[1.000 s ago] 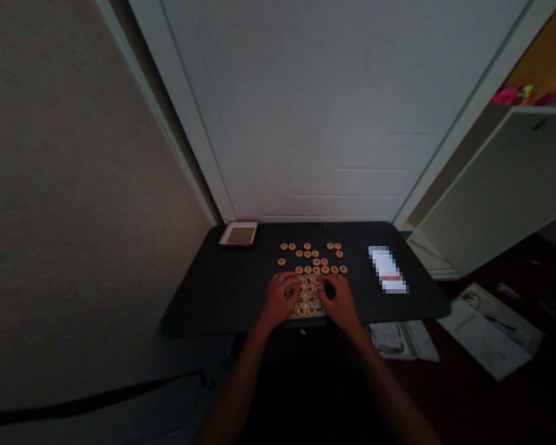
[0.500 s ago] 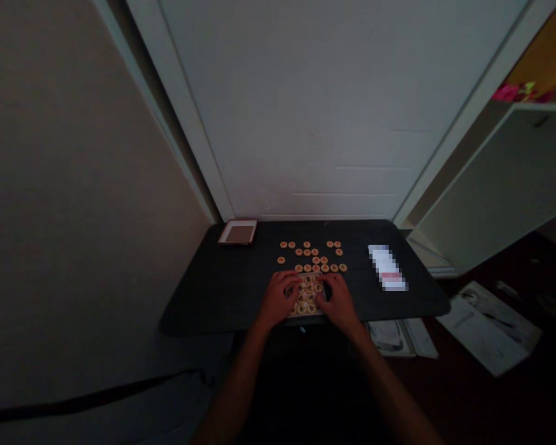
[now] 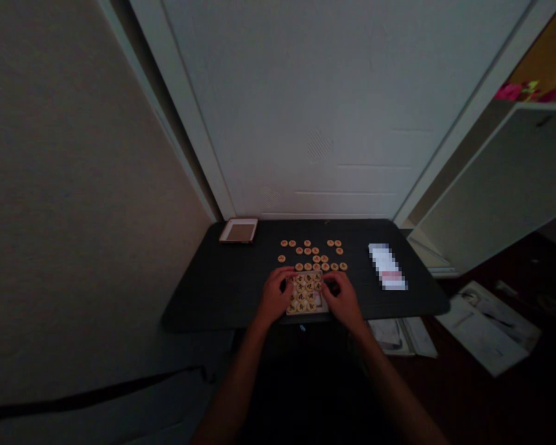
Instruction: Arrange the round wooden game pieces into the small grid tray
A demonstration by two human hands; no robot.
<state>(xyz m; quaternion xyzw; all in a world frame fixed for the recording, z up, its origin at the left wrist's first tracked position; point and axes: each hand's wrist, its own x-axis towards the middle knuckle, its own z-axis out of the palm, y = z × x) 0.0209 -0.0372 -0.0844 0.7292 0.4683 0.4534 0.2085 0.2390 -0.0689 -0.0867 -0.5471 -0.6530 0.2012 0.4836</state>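
In front of me at the table's near edge is a shallow box filled with rows of round xiangqi pieces. A gap without a piece shows at its lower right. My left hand is curled round the box's left side, fingers over the far left corner. Against the right side rests my right hand, thumb and forefinger bent at the edge. The undersides of both hands are hidden. Beyond the box, several loose xiangqi pieces lie face up in uneven rows.
A box lid lies at the table's back left corner. On the right is a blurred-out white, phone-shaped item. The dark table stands against a white door. Papers and open boxes lie on the floor at right.
Both hands have drawn outward from over the pieces to the box's sides, uncovering more of the pieces and the gap at the lower right. The loose pieces keep their layout.
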